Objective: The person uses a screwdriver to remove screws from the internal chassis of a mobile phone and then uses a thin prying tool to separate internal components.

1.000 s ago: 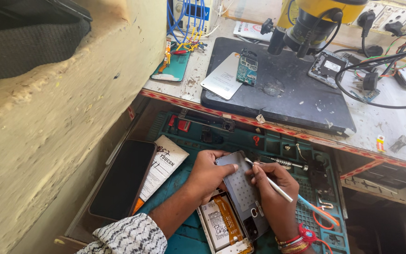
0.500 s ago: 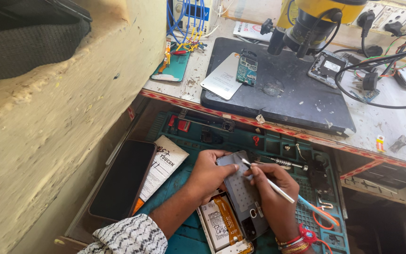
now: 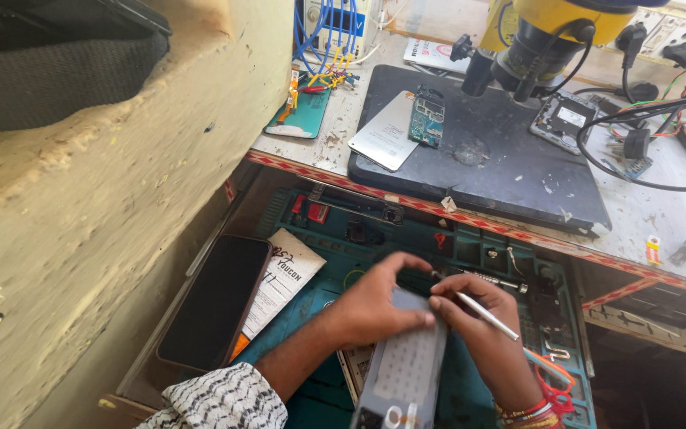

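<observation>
Phone [image 3: 405, 373], opened and lying back-up over the teal mat [image 3: 470, 246], was gripped at its top edge by the left hand [image 3: 375, 306] while the right hand [image 3: 482, 330] pinched thin tweezers [image 3: 482, 311] at that corner, seemingly mid-disassembly, needing a steady, delicate touch

A rough cream plastered wall [image 3: 121, 199] stands left of the pale, stained tabletop [image 3: 660, 214]. A patterned red strip [image 3: 518, 230] edges the tabletop front. Daylight is even.
</observation>
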